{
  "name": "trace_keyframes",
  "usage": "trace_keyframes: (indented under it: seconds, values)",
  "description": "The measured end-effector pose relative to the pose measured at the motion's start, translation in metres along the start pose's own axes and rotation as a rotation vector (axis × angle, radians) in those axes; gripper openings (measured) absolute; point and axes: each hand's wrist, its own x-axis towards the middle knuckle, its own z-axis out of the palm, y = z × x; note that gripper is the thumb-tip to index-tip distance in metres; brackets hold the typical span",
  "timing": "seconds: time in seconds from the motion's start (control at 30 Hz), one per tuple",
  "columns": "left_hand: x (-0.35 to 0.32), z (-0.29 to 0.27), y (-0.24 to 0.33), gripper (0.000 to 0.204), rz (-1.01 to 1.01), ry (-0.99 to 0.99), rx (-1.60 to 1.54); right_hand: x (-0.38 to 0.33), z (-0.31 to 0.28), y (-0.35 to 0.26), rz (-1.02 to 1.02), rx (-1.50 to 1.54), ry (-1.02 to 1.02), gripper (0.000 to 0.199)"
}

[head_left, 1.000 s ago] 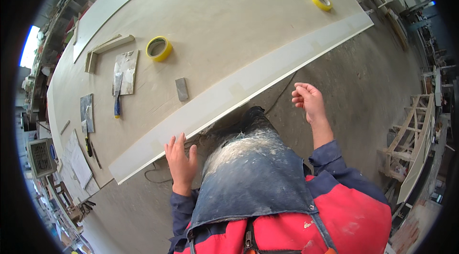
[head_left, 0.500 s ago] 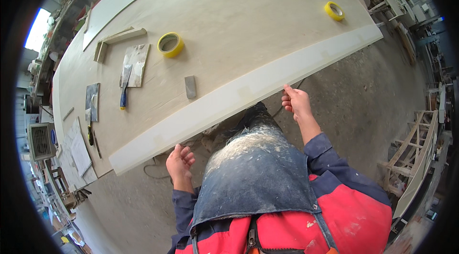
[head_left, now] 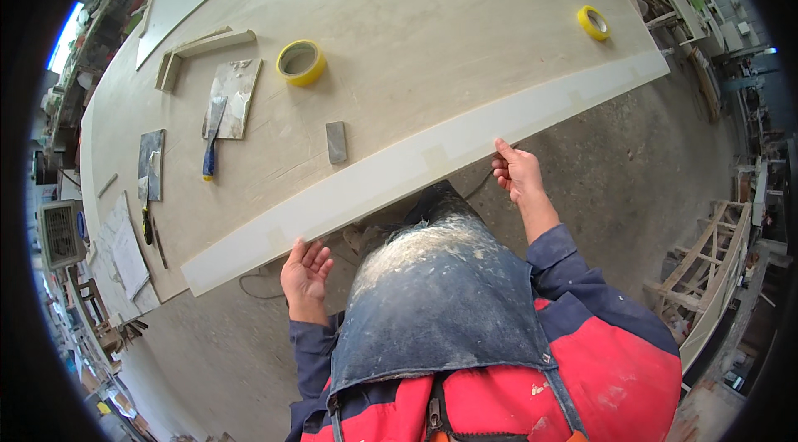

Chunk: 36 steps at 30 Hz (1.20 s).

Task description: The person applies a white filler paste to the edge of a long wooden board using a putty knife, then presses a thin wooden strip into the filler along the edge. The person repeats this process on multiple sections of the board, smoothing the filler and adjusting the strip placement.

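Observation:
A long white strip lies along the near edge of a big beige table board, with faint tape-like patches across it. At the strip's left part, my left hand has its thumb at the near edge and its fingers loosely curled and apart. Farther right, my right hand touches the same edge with its thumb, its other fingers bent below. Neither hand visibly encloses anything. A grey block sits just beyond the strip.
Two yellow tape rolls lie on the table. To the left are a blue-handled putty knife, smeared plates, an angled wooden piece and a yellow-black tool. A wooden frame stands at right.
The view has shifted slightly. A thin lip seen along the strip's near edge is less visible now. My left hand's fingers are a little more spread; both thumbs stay at the edge.

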Motion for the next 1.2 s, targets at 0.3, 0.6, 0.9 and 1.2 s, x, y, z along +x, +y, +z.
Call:
trace_keyframes:
  seconds: [0.3, 0.6, 0.9, 1.2]
  values:
    - [0.014, -0.034, 0.014, 0.043, 0.076, 0.172, -0.079, 0.013, -0.009, 0.010, 0.037, 0.173, -0.102, 0.032]
    - [0.034, -0.038, 0.001, 0.032, 0.152, 0.086, -0.169, 0.024, -0.007, 0.028, -0.080, 0.402, -0.162, 0.023]
    - [0.047, -0.040, -0.015, 0.018, 0.265, -0.036, -0.344, 0.039, 0.000, 0.034, -0.111, 0.421, -0.138, 0.017]
    - [0.007, -0.024, 0.004, 0.027, 0.230, -0.029, -0.052, 0.049, -0.018, 0.035, -0.159, 0.330, -0.237, 0.020]
